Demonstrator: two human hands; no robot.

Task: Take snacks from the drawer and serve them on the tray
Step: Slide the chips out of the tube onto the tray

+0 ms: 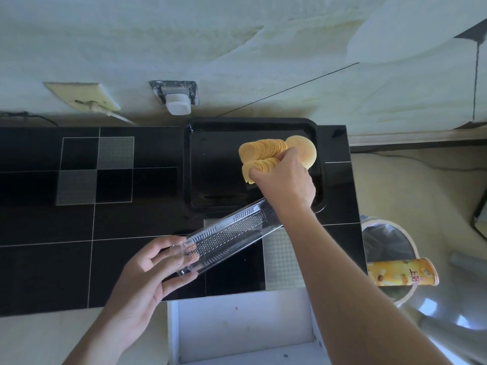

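Over the far right part of the black tiled bench (47, 270), a black tray (210, 191) sits with its far edge close to the wall. Above the tray's right half, the right hand (286, 180) grips a stack of round yellow crisps (266, 154), fingers curled around the right end of the stack. The crisps fan out in two rows toward the left, and one larger-looking crisp (303, 151) stands out behind the fingers on the right. Whether the stack touches the tray floor cannot be told.

Nearer and to the left, the left hand (147, 280) holds a long clear plastic crisp liner (229, 235) by its near left end, fingers spread along the underside and thumb on the upper edge. The liner lies slanted, its far right end reaching the near edge of the tray and passing under the right forearm. It looks empty.

At the near edge of the bench, a white drawer (242, 327) stands pulled open below the arms. To the right of the bench, a yellow crisp tube (403, 272) lies on its side across the top of a bin (387, 243) lined with a dark bag. On the far wall, a white plug adapter (178, 101) sits in a socket, with a cream wall plate (81, 97) to its left.
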